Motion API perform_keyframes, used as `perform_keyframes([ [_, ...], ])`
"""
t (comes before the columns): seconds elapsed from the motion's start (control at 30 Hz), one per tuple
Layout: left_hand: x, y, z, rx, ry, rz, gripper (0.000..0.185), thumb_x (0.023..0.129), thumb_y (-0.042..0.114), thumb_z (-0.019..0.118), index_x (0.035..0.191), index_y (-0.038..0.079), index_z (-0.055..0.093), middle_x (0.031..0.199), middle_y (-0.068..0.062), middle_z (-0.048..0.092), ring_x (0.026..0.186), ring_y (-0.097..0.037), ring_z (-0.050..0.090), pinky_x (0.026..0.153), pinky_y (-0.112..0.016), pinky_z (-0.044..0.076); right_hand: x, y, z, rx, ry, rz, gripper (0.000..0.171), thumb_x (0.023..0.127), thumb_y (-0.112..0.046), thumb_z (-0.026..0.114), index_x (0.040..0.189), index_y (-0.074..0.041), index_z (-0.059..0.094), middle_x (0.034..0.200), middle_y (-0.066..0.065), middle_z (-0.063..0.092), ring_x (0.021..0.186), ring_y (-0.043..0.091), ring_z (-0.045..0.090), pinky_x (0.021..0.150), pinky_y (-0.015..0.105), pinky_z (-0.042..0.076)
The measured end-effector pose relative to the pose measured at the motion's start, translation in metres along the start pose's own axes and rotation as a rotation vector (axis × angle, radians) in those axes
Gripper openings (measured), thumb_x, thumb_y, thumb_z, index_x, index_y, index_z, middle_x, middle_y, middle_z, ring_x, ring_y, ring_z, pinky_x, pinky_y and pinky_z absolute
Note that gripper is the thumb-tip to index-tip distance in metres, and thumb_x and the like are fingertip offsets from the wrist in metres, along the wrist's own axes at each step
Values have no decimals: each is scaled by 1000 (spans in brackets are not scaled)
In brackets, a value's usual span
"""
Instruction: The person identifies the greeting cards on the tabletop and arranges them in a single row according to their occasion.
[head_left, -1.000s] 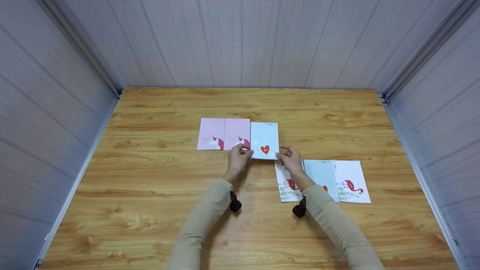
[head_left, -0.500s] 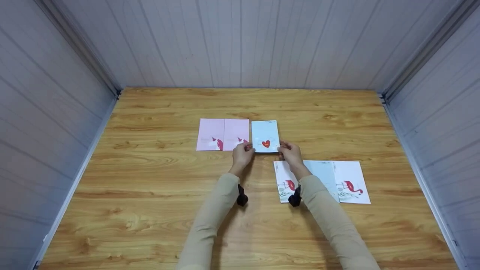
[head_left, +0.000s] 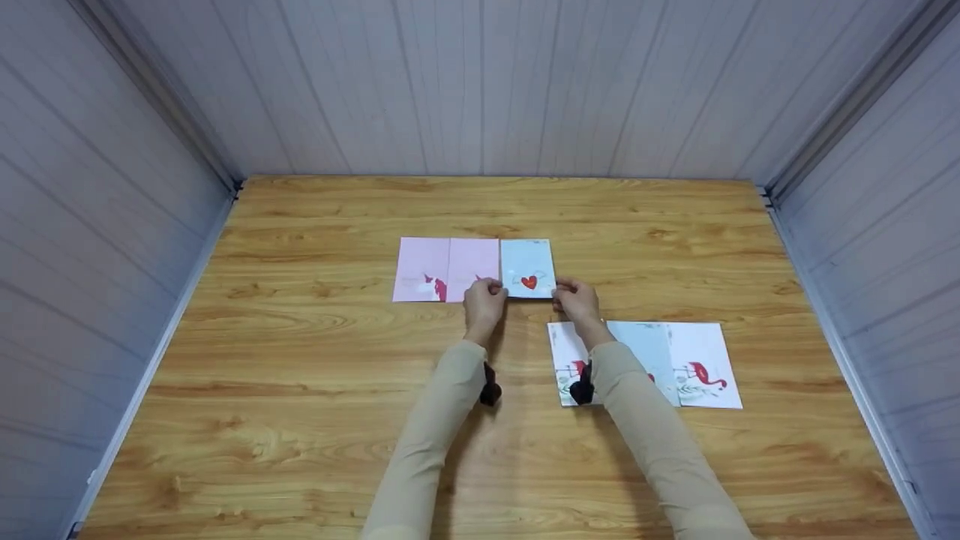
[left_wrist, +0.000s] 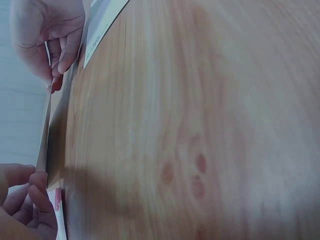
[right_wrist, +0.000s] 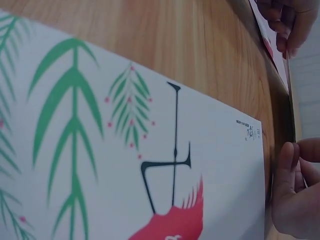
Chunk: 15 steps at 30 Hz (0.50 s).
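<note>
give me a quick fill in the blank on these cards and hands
1. Both hands hold the pale blue card, which bears a red ____.
2. To that card's left lie two ____ cards.
3. The left hand and right hand grip the card by its ____ corners.
4. The flamingo card lies on the wooden ____.

Missing words: heart; pink; near; table
</note>
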<state>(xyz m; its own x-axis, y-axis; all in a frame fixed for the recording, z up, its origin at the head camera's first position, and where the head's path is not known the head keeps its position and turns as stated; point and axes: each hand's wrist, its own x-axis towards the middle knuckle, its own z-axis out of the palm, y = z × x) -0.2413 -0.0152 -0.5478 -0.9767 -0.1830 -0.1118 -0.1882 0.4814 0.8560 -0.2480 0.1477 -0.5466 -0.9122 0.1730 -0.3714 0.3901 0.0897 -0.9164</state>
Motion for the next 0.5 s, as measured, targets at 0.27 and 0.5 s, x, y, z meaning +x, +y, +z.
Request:
perform_keyframes([
  [0.27, -5, 0, 0, 94, 32, 48, 12, 81, 8, 60, 89, 1, 65, 78, -5, 61, 74, -17, 54, 67, -29, 44, 0, 0, 1, -56, 2, -43, 31, 80, 2, 54, 110, 3, 57, 89, 10, 54, 62, 12, 53, 56, 21, 45],
  [0.5, -5, -1, 0, 118, 44, 66, 11, 80, 8, 61, 87, 1, 66, 78, -6, 62, 75, -19, 56, 68, -31, 44, 2, 1, 1, -88, -11, -49, 32, 80, 3, 53, 111, 4, 56, 89, 9, 53, 67, 12, 52, 57, 20, 44],
])
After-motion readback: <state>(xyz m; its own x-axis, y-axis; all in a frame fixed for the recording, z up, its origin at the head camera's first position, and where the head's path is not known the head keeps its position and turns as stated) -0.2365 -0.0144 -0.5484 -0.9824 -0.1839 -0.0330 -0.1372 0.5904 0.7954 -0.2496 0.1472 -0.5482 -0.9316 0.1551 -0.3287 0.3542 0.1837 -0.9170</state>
